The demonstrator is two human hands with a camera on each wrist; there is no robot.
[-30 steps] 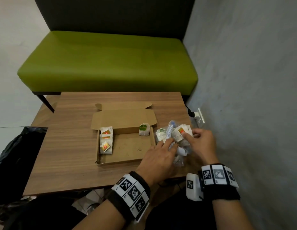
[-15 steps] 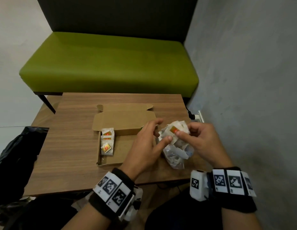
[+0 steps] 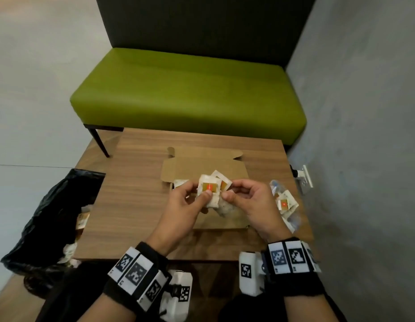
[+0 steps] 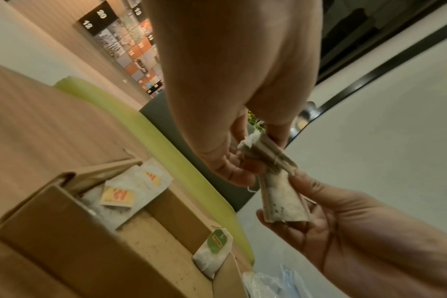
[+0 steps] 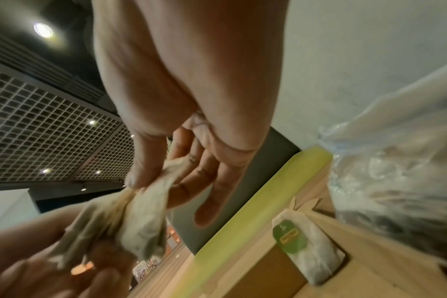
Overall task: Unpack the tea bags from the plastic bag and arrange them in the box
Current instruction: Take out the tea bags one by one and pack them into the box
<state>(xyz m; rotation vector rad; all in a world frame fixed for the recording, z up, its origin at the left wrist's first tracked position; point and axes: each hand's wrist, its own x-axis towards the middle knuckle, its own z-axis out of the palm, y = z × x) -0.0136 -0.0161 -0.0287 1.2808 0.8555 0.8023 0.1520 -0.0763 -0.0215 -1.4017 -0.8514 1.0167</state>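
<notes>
Over the open cardboard box, both hands hold one bunch of white tea bags with orange tags. My left hand pinches the stack from the left, thumb on the front tag. My right hand pinches its right edge. In the left wrist view the stack is between both hands. Tea bags with orange tags lie in the box's far left corner, and one with a green tag leans in the far right corner. The clear plastic bag, with tea bags inside, lies on the table to the right of the box.
The wooden table stands against a grey wall with a power socket on the right. A green bench is behind the table. A black rubbish bag sits on the floor to the left.
Both hands lifted a bunch of tea bags out of the plastic bag and carried it left over the box. The plastic bag now lies alone at the right.
</notes>
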